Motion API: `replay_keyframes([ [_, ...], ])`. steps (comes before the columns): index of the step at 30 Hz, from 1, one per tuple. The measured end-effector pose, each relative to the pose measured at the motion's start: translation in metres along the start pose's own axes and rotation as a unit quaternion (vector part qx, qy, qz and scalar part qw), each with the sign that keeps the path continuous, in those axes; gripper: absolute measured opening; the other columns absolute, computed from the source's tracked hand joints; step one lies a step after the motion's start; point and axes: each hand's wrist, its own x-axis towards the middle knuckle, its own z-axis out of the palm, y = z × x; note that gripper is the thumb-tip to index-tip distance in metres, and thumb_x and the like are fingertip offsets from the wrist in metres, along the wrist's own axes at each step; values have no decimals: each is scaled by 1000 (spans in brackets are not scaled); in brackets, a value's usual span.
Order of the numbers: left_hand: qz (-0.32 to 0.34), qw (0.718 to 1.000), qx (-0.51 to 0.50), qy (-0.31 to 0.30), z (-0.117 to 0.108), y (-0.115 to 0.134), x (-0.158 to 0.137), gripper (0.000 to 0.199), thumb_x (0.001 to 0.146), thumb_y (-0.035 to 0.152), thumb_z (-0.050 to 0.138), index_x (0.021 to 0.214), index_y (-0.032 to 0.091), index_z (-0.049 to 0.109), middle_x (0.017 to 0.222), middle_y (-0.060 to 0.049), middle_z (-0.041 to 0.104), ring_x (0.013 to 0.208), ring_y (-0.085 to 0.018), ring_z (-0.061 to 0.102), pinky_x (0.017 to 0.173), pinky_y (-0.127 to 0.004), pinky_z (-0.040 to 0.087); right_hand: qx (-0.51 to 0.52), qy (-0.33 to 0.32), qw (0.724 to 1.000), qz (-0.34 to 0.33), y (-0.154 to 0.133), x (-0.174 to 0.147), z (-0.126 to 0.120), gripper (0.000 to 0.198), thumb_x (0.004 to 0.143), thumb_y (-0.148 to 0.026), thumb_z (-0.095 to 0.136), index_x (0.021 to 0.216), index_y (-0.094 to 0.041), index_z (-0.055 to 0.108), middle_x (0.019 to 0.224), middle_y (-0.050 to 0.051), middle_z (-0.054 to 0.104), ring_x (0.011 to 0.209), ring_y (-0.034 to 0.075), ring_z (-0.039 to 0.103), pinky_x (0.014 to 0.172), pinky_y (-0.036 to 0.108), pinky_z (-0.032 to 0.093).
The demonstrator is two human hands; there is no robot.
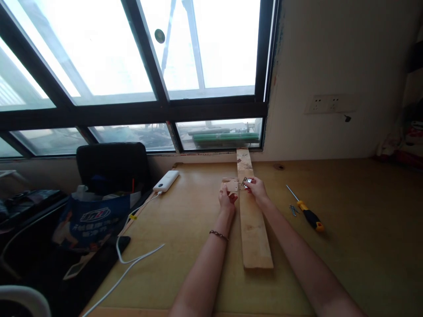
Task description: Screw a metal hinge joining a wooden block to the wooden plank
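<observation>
My left hand [227, 199] is closed around a small flat piece of wood [232, 186], its thumb lying on the face. Small dark marks, perhaps holes, show on that piece. Between the fingertips of my right hand [256, 187] is a small shiny metal plate with holes [246, 181], which looks like a hinge. Both hands are over or beside a long wooden board [256, 242] that runs away from me toward the window. A yellow and black screwdriver [309, 215] lies right of my right forearm, with several screws [293, 210] beside it.
A white power bank [166, 181] with a white cable [139, 259] lies on the left of the wooden table [194, 246]. Beyond that edge stand a black chair [112, 169] and a blue bag [95, 224]. A wall socket [325, 104] is at the back right.
</observation>
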Motion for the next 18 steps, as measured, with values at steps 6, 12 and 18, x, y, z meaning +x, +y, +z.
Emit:
replay_keyframes([
  [6,-13,1000,7,2,-1,-2,7,26,59,20,64,81,17,50,61,4,56,39,-8,51,40,-20,41,-132,-3,990,-57,16,8,8,25,62,-28,61,84,-18,57,69,2,65,50,14,60,39,19,41],
  [12,-61,997,33,-15,0,-1,8,21,57,16,64,72,15,49,55,2,56,39,-9,52,41,-20,41,-250,21,961,-114,21,5,12,22,66,-28,59,86,-19,62,69,1,67,58,14,62,53,21,46],
  [18,-69,994,73,-45,2,-1,5,27,53,18,71,75,11,58,61,-1,60,40,-5,49,41,-17,38,-324,33,933,-157,17,3,11,21,65,-28,60,84,-20,65,74,2,67,66,15,61,59,22,44],
])
